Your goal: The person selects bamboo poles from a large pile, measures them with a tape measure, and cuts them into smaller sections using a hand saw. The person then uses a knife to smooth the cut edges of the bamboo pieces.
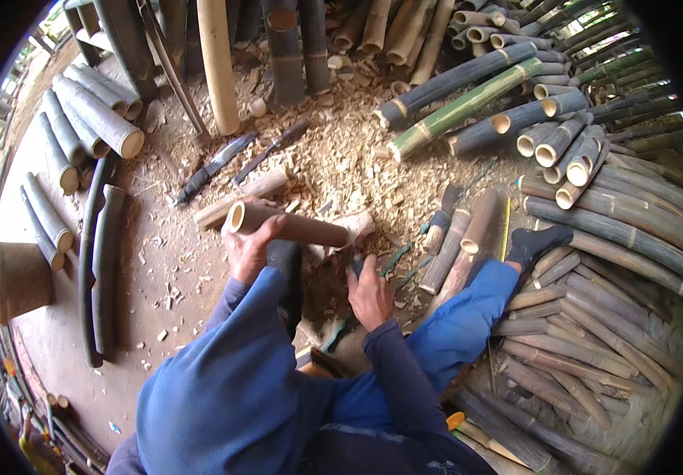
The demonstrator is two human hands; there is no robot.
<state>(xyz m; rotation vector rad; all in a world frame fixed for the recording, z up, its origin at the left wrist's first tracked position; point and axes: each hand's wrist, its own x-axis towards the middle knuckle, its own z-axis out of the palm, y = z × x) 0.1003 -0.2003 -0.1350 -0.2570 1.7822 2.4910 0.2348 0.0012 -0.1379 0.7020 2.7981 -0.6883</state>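
Note:
My left hand [248,245] is closed round a brown bamboo tube [298,226] near its open left end. The tube lies nearly level, and its right end meets a pale, cut wooden block [364,225]. Just below that end, my right hand [371,294] is wrapped round a knife-like tool [356,263] with a bluish-grey handle; its blade is too blurred to make out. Beyond the tube, another bamboo piece [266,187] rests on the ground. Farther off lie a long dark-handled blade [216,168] and a second slim dark tool [272,150].
Pale wood chips [341,158] cover the ground ahead. Stacked bamboo [618,340] fills the right side, close to my outstretched foot [539,241]. Cut bamboo tubes [88,115] and two curved dark lengths [110,261] lie at left, near a brown bucket [17,277]. Upright poles [216,71] stand at the back.

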